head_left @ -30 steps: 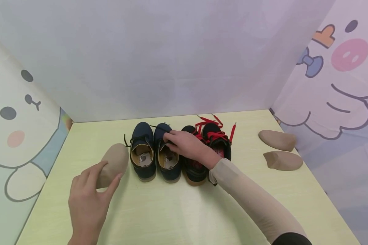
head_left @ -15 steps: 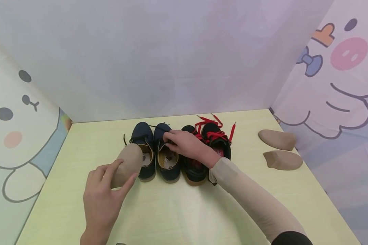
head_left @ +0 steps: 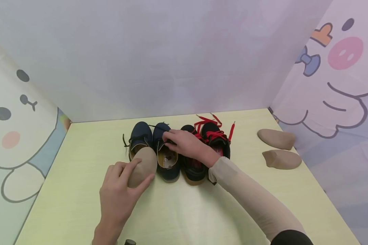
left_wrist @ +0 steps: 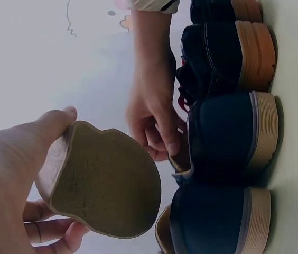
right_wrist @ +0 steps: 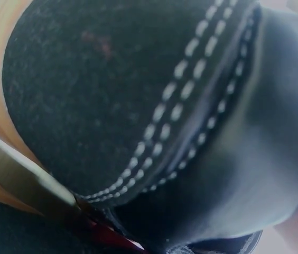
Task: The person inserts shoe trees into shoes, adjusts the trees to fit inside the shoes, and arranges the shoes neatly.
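Observation:
My left hand (head_left: 119, 194) holds a beige moulded shoe insert (head_left: 145, 166) between thumb and fingers. The insert hovers over the heel end of the left navy shoe (head_left: 141, 131), hiding much of its opening. Seen from the left wrist, the insert (left_wrist: 106, 180) is a brownish shape with a rounded end, apart from the shoes. My right hand (head_left: 185, 143) is at the right navy shoe (head_left: 170, 175); its fingers pinch around the tongue at the opening. Dark shoe fabric (right_wrist: 85, 106) with white stitching fills the right wrist view, where the hand's grip is hidden.
A pair of black shoes with red laces (head_left: 216, 136) stands right of the navy pair, partly under the right forearm. Two more beige inserts (head_left: 276, 139) lie near the table's right edge. Printed curtains (head_left: 171, 61) enclose the table's back and sides.
My left hand has carried the insert rightward, from beside the left navy shoe to over its heel. The right hand has stayed at the right navy shoe.

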### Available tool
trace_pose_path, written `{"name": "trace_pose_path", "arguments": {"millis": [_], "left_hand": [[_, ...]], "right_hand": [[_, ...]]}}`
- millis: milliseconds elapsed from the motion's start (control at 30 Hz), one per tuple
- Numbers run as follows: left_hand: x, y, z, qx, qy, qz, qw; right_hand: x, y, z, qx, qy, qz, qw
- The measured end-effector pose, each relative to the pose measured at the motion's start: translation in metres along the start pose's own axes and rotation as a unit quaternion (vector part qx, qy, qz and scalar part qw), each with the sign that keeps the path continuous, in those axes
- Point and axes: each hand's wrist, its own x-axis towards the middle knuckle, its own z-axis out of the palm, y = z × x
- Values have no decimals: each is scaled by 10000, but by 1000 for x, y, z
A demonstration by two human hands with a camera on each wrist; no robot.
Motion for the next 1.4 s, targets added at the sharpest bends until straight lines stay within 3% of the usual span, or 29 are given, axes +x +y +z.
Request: {"name": "trace_pose_path", "arguments": {"millis": [267, 600, 1400], "left_hand": [[3, 12, 9, -167, -104, 229, 9995], [7, 24, 16, -328, -671, 320, 9967], [8, 27, 41, -173, -902, 526, 9944]], "right_hand": [[-2, -1, -1, 73, 0, -13, 10000], [-2, -2, -3, 13, -27, -21, 10000], [0, 1, -4, 138, -120, 3, 9998]]}}
